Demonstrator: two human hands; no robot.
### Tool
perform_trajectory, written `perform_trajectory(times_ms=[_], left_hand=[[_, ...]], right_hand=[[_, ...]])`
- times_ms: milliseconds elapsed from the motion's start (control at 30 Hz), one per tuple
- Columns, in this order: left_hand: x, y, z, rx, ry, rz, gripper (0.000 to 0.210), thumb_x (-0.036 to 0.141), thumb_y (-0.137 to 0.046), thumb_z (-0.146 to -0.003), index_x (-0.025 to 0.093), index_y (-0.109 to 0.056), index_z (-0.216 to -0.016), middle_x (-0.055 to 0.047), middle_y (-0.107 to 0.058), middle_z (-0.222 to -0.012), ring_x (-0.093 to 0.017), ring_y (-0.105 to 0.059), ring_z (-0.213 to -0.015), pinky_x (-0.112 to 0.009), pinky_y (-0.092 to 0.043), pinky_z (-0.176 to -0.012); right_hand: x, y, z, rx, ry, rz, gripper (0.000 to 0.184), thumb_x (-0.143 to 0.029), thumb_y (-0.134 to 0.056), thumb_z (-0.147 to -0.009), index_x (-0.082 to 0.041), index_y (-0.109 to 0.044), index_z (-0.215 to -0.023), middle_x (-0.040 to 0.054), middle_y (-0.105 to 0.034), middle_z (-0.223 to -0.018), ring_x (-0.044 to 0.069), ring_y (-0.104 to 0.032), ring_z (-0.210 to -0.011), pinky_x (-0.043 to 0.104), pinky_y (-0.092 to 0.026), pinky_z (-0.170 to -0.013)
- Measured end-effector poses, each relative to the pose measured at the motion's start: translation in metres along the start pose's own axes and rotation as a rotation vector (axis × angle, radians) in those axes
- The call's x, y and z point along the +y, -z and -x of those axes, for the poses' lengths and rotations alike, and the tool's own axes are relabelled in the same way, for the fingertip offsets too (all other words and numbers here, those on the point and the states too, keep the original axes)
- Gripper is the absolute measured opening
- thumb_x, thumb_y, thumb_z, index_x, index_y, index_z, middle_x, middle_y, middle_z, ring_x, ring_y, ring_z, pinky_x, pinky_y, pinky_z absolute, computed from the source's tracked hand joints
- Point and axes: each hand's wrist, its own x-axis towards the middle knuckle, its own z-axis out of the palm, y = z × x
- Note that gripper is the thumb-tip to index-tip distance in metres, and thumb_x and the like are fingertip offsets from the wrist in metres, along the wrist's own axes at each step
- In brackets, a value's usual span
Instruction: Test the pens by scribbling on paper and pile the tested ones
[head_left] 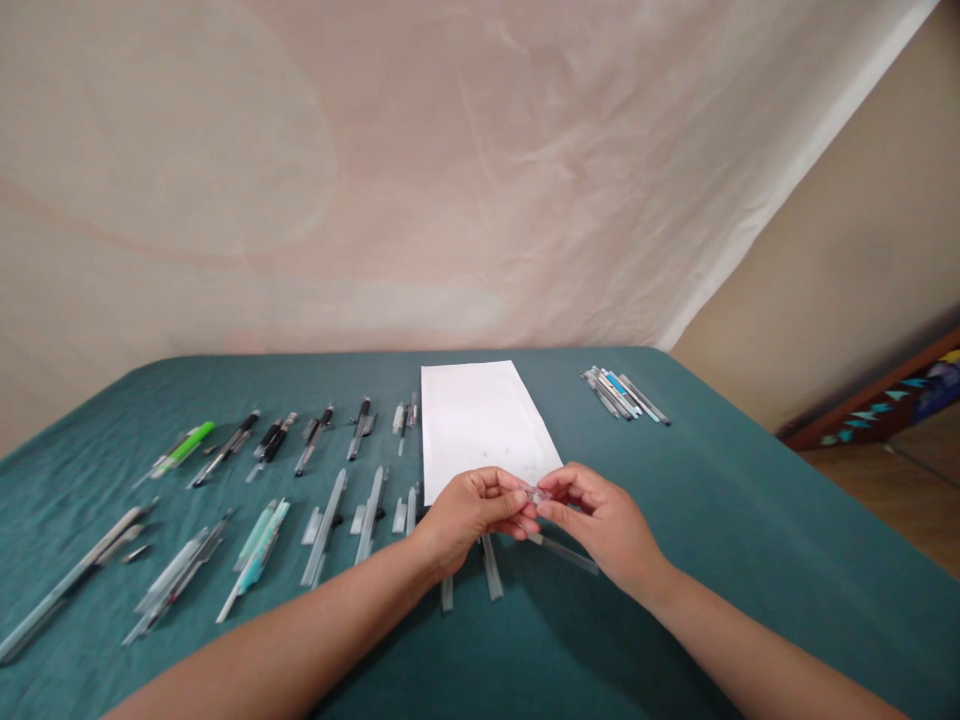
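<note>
My left hand (480,510) and my right hand (600,520) meet over the near edge of a white paper sheet (480,420). Pinched between the fingertips of both is a small clear plastic piece (536,494), perhaps a pen part; its exact kind is too small to make out. Just below my hands, a clear tube (491,570) and a second clear tube (448,595) lie on the green cloth, their upper ends hidden. Another clear tube (566,553) slants down beside my right hand; whether it is held or lying there I cannot tell.
Two rows of dismantled pens cover the left side, among them a green pen barrel (184,448), a turquoise pen part (264,548) and clear barrels (326,525). At the back right lies a bundle of slim pens or refills (622,395). Behind the table (735,540) hangs a pale sheet (450,180).
</note>
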Motion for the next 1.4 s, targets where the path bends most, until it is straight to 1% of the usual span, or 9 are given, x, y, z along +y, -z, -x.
perform_trajectory(times_ms=[200, 367, 567, 733, 900, 1033, 1167, 1300, 1400], left_hand=[[0.000, -0.002, 0.002, -0.046, -0.048, -0.020, 0.028, 0.031, -0.071, -0.072, 0.011, -0.059, -0.089, -0.006, -0.065, -0.079, -0.015, -0.064, -0.071, -0.026, -0.047, -0.064], [0.002, -0.003, 0.002, -0.033, -0.132, -0.165, 0.025, 0.032, -0.069, -0.073, 0.014, -0.058, -0.088, -0.003, -0.063, -0.080, -0.014, -0.061, -0.070, -0.026, -0.046, -0.062], [0.013, 0.006, 0.004, 0.162, -0.320, -0.839, 0.017, 0.025, -0.063, -0.077, 0.020, -0.063, -0.093, -0.001, -0.063, -0.084, -0.014, -0.056, -0.077, -0.026, -0.041, -0.070], [0.015, 0.003, 0.010, -0.016, -0.419, -1.346, 0.018, 0.023, -0.068, -0.073, 0.022, -0.066, -0.091, -0.003, -0.062, -0.088, -0.020, -0.052, -0.089, -0.031, -0.038, -0.079], [0.008, -0.001, 0.012, -0.065, -0.412, -1.574, 0.011, 0.023, -0.062, -0.079, 0.021, -0.064, -0.089, -0.005, -0.060, -0.088, -0.022, -0.049, -0.091, -0.033, -0.036, -0.077], [0.005, -0.002, 0.011, -0.075, -0.420, -1.594, 0.007, 0.021, -0.056, -0.083, 0.020, -0.061, -0.087, -0.005, -0.059, -0.089, -0.021, -0.048, -0.090, -0.033, -0.036, -0.077], [0.008, 0.000, 0.011, -0.080, -0.442, -1.494, 0.008, 0.019, -0.054, -0.084, 0.020, -0.061, -0.088, -0.005, -0.060, -0.089, -0.021, -0.049, -0.091, -0.033, -0.036, -0.079], [0.016, 0.006, 0.006, 0.009, -0.329, -1.087, 0.007, 0.021, -0.056, -0.082, 0.019, -0.061, -0.086, -0.003, -0.062, -0.088, -0.018, -0.052, -0.085, -0.030, -0.038, -0.076], [0.019, 0.012, 0.000, 0.096, -0.203, -0.613, 0.011, 0.026, -0.060, -0.080, 0.017, -0.060, -0.087, -0.002, -0.060, -0.083, -0.013, -0.053, -0.075, -0.026, -0.040, -0.070]], right_hand=[[-0.001, -0.001, -0.001, -0.035, -0.049, -0.094, 0.023, -0.038, -0.063, -0.079, -0.018, -0.060, -0.092, 0.0022, -0.066, -0.081, 0.016, -0.062, -0.074, 0.028, -0.049, -0.070], [-0.003, -0.002, -0.001, -0.045, -0.022, -0.037, 0.021, -0.036, -0.063, -0.079, -0.020, -0.061, -0.092, 0.0020, -0.066, -0.084, 0.016, -0.061, -0.075, 0.028, -0.048, -0.071], [0.005, 0.017, -0.010, 0.000, -0.041, 0.078, 0.026, -0.034, -0.060, -0.080, -0.021, -0.061, -0.102, 0.0033, -0.066, -0.095, 0.017, -0.060, -0.080, 0.028, -0.046, -0.073], [0.010, 0.058, -0.017, -0.168, -0.061, 0.360, 0.015, -0.031, -0.060, -0.077, -0.021, -0.065, -0.087, 0.0002, -0.067, -0.081, 0.015, -0.058, -0.071, 0.025, -0.042, -0.063], [0.018, 0.079, -0.013, -0.395, -0.079, 0.495, 0.011, -0.026, -0.061, -0.075, -0.021, -0.067, -0.082, 0.0005, -0.065, -0.076, 0.015, -0.057, -0.067, 0.024, -0.040, -0.061], [0.023, 0.077, -0.011, -0.474, -0.071, 0.583, 0.011, -0.023, -0.064, -0.070, -0.021, -0.067, -0.081, 0.0000, -0.062, -0.075, 0.014, -0.054, -0.065, 0.023, -0.039, -0.058], [0.019, 0.076, -0.013, -0.382, -0.070, 0.569, 0.014, -0.031, -0.062, -0.075, -0.022, -0.065, -0.085, 0.0002, -0.061, -0.076, 0.014, -0.055, -0.067, 0.024, -0.039, -0.060], [0.023, 0.073, -0.019, -0.229, -0.017, 0.664, 0.011, -0.031, -0.059, -0.078, -0.022, -0.063, -0.082, 0.0005, -0.060, -0.082, 0.015, -0.055, -0.072, 0.025, -0.039, -0.064], [0.034, 0.069, -0.023, -0.239, -0.005, 0.732, 0.010, -0.028, -0.055, -0.081, -0.022, -0.061, -0.078, 0.0004, -0.057, -0.081, 0.014, -0.054, -0.071, 0.025, -0.038, -0.063]])
